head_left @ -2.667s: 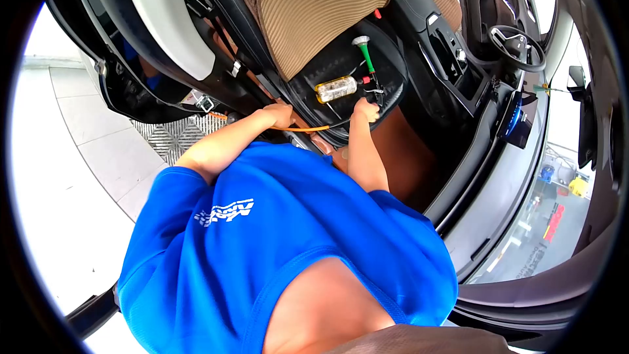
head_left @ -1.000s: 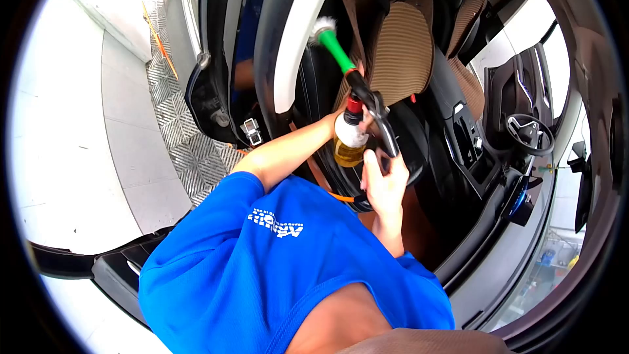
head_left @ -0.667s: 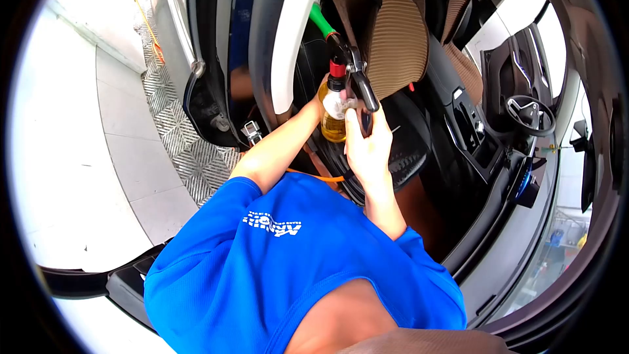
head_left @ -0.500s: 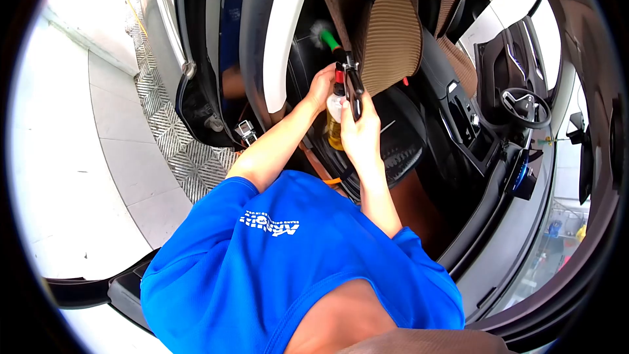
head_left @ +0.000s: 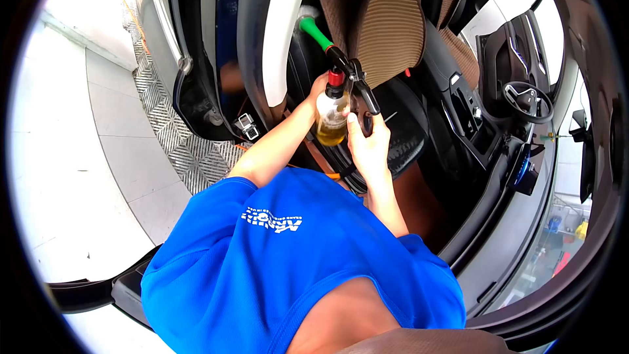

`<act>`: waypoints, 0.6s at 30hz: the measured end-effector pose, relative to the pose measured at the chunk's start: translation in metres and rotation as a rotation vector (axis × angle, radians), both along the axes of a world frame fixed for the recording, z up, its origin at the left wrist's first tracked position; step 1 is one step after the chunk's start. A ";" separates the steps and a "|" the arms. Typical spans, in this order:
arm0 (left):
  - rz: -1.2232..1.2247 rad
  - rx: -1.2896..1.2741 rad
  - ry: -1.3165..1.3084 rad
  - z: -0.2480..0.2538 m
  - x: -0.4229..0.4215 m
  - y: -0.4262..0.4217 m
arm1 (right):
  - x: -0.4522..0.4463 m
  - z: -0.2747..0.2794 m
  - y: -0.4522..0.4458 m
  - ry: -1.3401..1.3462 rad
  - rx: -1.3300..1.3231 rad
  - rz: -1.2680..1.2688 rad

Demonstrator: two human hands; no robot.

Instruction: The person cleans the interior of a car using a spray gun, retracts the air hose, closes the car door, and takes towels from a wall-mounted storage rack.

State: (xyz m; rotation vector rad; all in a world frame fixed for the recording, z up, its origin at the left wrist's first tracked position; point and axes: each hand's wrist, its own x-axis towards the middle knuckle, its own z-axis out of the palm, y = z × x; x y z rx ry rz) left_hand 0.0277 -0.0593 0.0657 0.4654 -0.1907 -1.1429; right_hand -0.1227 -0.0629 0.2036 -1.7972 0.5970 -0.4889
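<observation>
A spray tool (head_left: 352,73) with a black handle, a green nozzle (head_left: 316,33) and a pale brush tip is held over the black car seat (head_left: 406,131). Below its red collar hangs a clear bottle (head_left: 332,118) with yellow liquid. My right hand (head_left: 370,144) is wrapped round the black handle, thumb beside the bottle. My left hand (head_left: 319,88) is closed at the bottle's neck, its fingers mostly hidden behind it. The brush tip lies against or close over the seat's black side near the door frame; contact cannot be made out.
A brown ribbed cover (head_left: 390,33) lies over part of the seat. The centre console (head_left: 468,118) and steering wheel (head_left: 527,101) are to the right. A seat-belt buckle or metal latch (head_left: 247,126) is at the left by the door opening. An orange hose (head_left: 333,176) runs below the bottle.
Both hands have come up from low by the seat with the spray tool, which earlier lay on the seat. Over the latest frames the nozzle swings about near the seat's left side.
</observation>
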 end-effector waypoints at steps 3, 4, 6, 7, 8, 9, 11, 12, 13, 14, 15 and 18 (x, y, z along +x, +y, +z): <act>0.074 0.146 -0.003 0.003 -0.013 -0.004 | -0.002 -0.002 0.001 0.053 -0.123 -0.044; 0.156 0.242 0.002 0.010 -0.021 -0.005 | -0.002 -0.010 -0.002 0.055 -0.187 -0.045; 0.100 0.327 -0.101 -0.024 -0.037 -0.010 | -0.002 -0.017 -0.006 0.164 -0.235 -0.032; 0.109 0.409 -0.228 -0.062 -0.045 -0.018 | -0.003 -0.022 -0.009 0.266 -0.288 -0.017; 0.139 0.415 -0.185 -0.071 -0.053 -0.014 | -0.004 -0.032 -0.012 0.315 -0.297 0.012; 0.101 0.368 -0.084 -0.091 -0.051 -0.012 | -0.004 -0.043 -0.017 0.373 -0.244 0.022; 0.077 0.453 -0.085 -0.083 -0.044 0.003 | -0.007 -0.055 -0.017 0.464 -0.225 0.009; 0.034 0.798 -0.253 -0.124 -0.031 -0.007 | -0.011 -0.071 -0.019 0.423 -0.236 -0.005; 0.103 0.991 -0.095 -0.077 -0.022 -0.001 | -0.011 -0.071 -0.021 0.426 -0.238 -0.002; 0.196 0.951 -0.310 -0.028 -0.018 0.007 | -0.010 -0.070 -0.021 0.433 -0.213 0.005; 0.839 1.011 -1.094 -0.033 -0.018 -0.003 | -0.010 -0.069 -0.019 0.440 -0.184 0.009; 1.066 0.860 -1.053 0.025 0.017 -0.030 | -0.015 -0.060 -0.014 0.428 -0.130 -0.004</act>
